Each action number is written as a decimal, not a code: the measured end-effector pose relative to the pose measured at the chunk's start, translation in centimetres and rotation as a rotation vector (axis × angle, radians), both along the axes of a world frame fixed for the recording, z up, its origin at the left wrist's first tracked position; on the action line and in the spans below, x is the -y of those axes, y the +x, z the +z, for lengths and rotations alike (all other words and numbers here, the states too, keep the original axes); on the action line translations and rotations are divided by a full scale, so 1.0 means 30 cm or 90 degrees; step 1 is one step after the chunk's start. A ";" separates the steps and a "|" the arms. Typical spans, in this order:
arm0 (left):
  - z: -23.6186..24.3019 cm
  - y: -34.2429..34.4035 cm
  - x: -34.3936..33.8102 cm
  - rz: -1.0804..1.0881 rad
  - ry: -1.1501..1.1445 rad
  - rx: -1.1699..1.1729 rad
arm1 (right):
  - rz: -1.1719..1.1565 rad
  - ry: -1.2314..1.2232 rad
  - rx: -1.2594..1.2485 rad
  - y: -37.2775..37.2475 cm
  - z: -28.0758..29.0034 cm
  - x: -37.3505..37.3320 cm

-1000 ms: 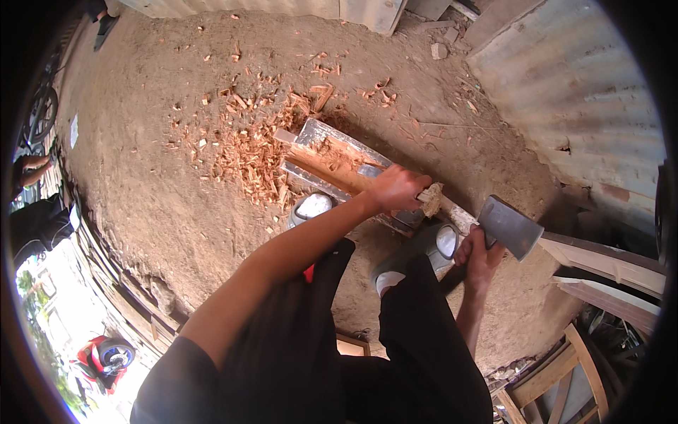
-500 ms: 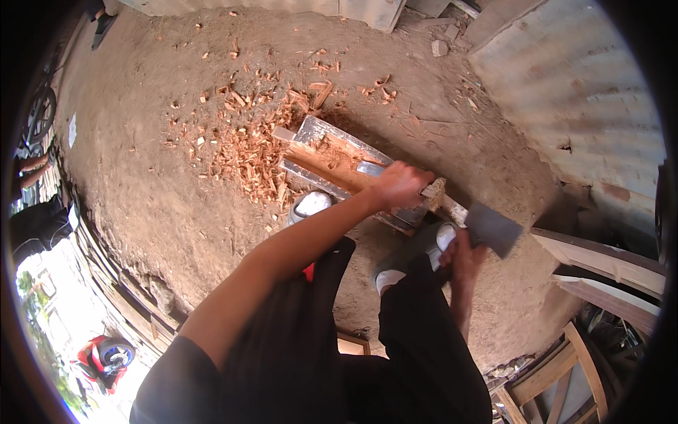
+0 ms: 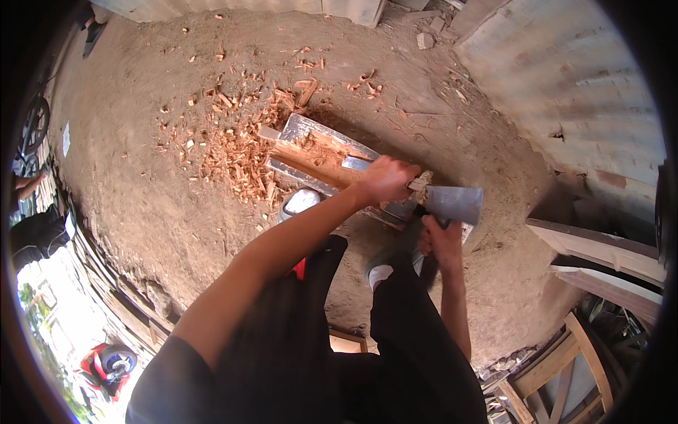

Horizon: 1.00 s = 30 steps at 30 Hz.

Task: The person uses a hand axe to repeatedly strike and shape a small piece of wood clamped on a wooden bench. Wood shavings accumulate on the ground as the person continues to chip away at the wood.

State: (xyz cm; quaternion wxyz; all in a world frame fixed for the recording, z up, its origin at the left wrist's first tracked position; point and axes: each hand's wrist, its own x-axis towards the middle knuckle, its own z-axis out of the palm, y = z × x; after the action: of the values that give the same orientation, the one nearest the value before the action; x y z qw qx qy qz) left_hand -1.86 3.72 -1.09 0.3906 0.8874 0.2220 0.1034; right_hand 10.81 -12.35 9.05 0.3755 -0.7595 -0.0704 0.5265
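My left hand (image 3: 385, 180) is closed round the handle of a wide chisel (image 3: 355, 163). The chisel's flat metal blade lies in the hollow of a long wooden block (image 3: 305, 159), and its frayed handle end sticks out past my fist. My right hand (image 3: 445, 242) grips the dark handle of a hatchet-like tool with a broad grey metal head (image 3: 455, 204). That head is beside the chisel's frayed end; whether they touch I cannot tell. The block has worn, whitish sides and a raw reddish-brown inside. My forearm and the tools cover its near end.
Reddish wood chips (image 3: 240, 152) are heaped at the block's far left end on the dirt floor. My shoes (image 3: 302, 201) stand close to the block. A corrugated metal sheet (image 3: 565, 92) rises at the right, above boards (image 3: 600, 247) and a wooden frame (image 3: 558, 367). Another person's foot (image 3: 92, 39) shows at far left.
My right hand has swung the hatchet-like tool up and left, bringing its head from lower right to the chisel's handle end. My left hand keeps its hold on the chisel.
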 end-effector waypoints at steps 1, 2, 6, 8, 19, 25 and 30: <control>0.000 -0.004 0.003 0.009 0.011 -0.005 | 0.013 -0.004 -0.017 0.014 0.030 -0.008; 0.003 -0.012 0.008 0.018 0.021 -0.012 | -0.036 0.022 0.021 0.005 0.082 -0.025; 0.005 -0.005 0.006 0.022 0.034 0.034 | -0.348 0.157 -0.040 0.005 0.049 0.014; 0.005 0.006 0.005 0.012 0.031 0.011 | -0.187 0.067 -0.029 -0.077 0.003 -0.003; 0.010 -0.020 -0.013 -0.024 0.036 -0.013 | -0.234 0.140 -0.043 -0.077 -0.030 -0.008; 0.023 -0.118 -0.068 -0.015 0.114 -0.006 | -0.024 0.071 -0.061 -0.146 -0.045 -0.035; 0.085 -0.131 -0.020 -0.032 0.106 0.117 | -0.090 0.123 -0.067 -0.101 0.084 -0.030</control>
State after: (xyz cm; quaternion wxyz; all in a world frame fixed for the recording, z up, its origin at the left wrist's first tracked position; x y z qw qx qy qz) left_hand -5.79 4.32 1.46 0.3369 0.9087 0.1538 0.1928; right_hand 7.80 -11.45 11.57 0.4860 -0.6942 -0.0474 0.5287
